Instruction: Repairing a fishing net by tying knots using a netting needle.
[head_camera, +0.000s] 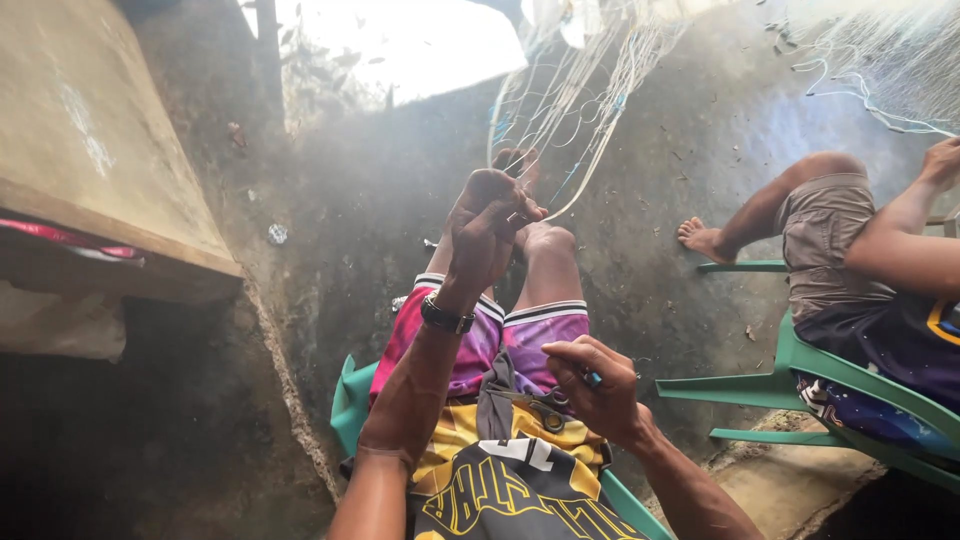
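A: You sit on a green plastic chair (352, 400) over a rough, damp concrete floor (640, 200) strewn with dry leaves, a worn wooden ledge (110, 150) at your left and bright daylight ahead.

B: And the hands?

A: Your left hand (485, 228) is raised over your knees, fingers closed around strands of the fishing net (570, 110), which fans upward, thin and pale. Your right hand (598, 385) rests low by your lap, pinching a small blue-tipped tool; I can't tell what it is.

B: What could go wrong?

A: The line is fine and slippery; if your left hand loosens, the mesh could sag and tangle. Pull too hard and a strand may cut into your fingers or snap. The net also trails near the neighbour (880, 250) seated at your right, so a tug from either of you could snag it.
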